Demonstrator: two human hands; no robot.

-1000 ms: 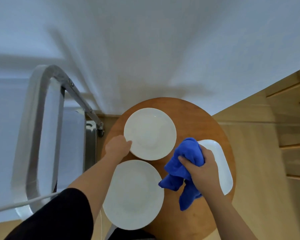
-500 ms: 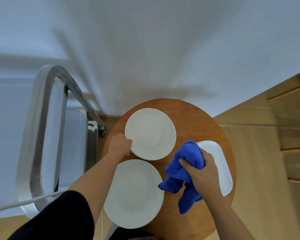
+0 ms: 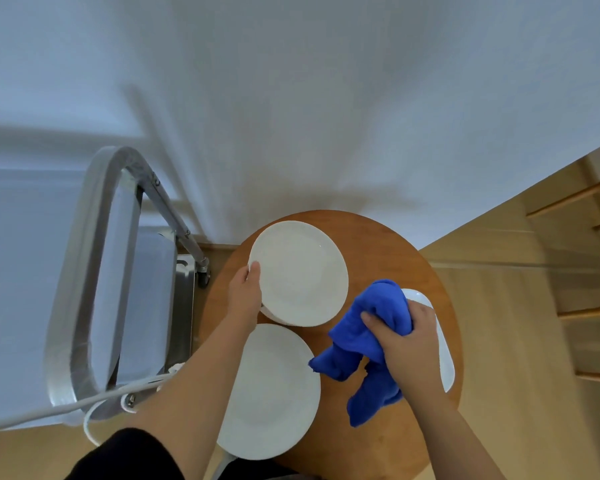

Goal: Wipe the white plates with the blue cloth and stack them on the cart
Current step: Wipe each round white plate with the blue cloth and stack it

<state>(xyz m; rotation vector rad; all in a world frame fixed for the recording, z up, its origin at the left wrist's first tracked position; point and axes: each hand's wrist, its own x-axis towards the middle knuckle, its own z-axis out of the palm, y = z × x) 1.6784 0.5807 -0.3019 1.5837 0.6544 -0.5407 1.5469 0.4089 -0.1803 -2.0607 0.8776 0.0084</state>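
The far round plate sits tipped on the wooden round table, its near-left rim raised by the left hand, thumb on the upper face and the other fingers out of sight beneath (presumably curled under the rim). It looks like glazed ceramic: stiff, smooth and probably slick, heavy enough for a one-sided pinch to feel levered, and breakable if it slips. The rim is the sensible place to hold it, as here, leaving the face open to the cloth.

The right hand bunches the blue cloth in a closed fist just beside that plate, its loose ends hanging over the table; soft and limp, it will mould to the plate's curve.

A second round plate lies flat nearer the person, its left edge covered by the left forearm. A third white dish, seemingly oblong, is largely hidden behind the right hand and cloth, so its shape is uncertain.

The metal cart stands to the left; no stacked plate is visible on it, and part of its surface lies out of view.
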